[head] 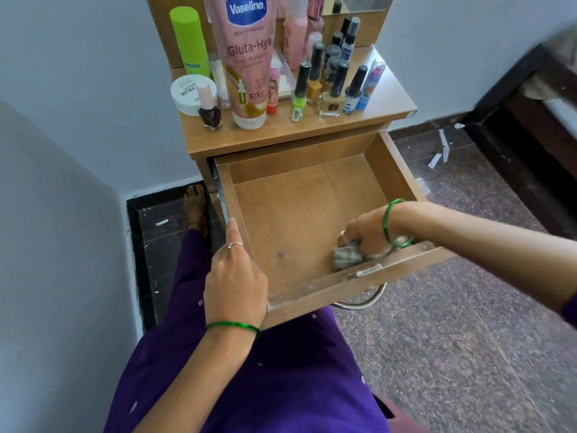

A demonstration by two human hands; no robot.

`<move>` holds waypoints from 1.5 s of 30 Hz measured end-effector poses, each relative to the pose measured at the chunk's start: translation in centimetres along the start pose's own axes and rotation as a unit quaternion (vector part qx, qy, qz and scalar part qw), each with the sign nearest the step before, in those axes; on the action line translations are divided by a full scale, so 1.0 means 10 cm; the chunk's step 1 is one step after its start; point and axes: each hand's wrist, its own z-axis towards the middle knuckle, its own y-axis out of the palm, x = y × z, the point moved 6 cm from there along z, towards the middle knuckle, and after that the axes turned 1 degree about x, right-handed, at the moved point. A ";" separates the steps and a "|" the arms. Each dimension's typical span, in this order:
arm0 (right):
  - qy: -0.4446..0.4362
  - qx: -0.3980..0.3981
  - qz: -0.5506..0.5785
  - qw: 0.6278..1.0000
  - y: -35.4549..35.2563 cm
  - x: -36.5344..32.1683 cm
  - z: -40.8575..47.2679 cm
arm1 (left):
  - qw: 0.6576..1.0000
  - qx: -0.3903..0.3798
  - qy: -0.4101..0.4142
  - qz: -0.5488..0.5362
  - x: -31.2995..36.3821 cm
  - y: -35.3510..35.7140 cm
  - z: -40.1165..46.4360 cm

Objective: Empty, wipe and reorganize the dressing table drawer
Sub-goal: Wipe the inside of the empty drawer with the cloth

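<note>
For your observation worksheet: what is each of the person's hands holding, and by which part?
The right hand clutches a crumpled grey-white cloth by its top, low in the open wooden drawer. The left hand grips the drawer's front-left corner.

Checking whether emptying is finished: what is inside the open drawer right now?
Inside the drawer only a crumpled cloth shows, pressed by the right hand near the front right corner. The left hand holds the left wall. Whatever lies beneath hand and cloth is hidden.
</note>
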 end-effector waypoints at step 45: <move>0.251 0.350 0.266 0.862 -0.46 0.65 0.48 | 1.000 0.005 0.010 -0.026 -0.01 0.00 -0.01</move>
